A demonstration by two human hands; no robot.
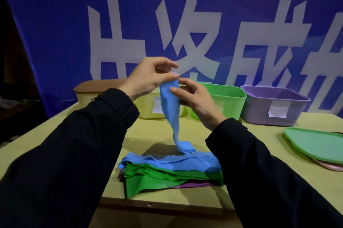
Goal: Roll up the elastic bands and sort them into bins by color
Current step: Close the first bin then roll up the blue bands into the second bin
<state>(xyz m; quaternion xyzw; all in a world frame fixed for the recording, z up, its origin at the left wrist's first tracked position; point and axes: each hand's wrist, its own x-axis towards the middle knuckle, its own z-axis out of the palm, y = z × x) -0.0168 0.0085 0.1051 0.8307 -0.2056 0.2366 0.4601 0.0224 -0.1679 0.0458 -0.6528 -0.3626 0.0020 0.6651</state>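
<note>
Blue band (171,108) hangs mid-air over near pile (167,170), top pinched by left hand (150,77), right hand (193,97) holding beside it. Roll starting; next needs tight even turns.

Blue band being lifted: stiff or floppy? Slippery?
Likely floppy: the blue band hangs limp from the left hand and crumples on the pile. Probably light, since a fingertip pinch holds it. Slipperiness can't be judged.
</note>
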